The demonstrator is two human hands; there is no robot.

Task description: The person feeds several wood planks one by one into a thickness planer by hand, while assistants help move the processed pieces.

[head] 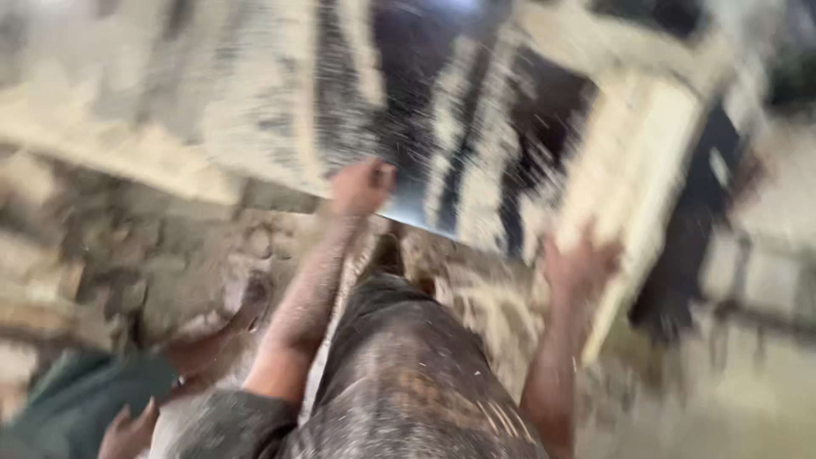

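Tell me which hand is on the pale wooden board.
The right hand: it rests against the pale wooden board, while the left hand grips the dusty metal sheet's edge.

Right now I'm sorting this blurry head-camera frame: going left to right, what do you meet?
Another person's hand → left hand on the dusty metal sheet's edge → right hand → pale wooden board.

No packages, labels, signs or screens are showing anywhere in this view; heavy motion blur is smearing every surface. Nothing printed is standing out.
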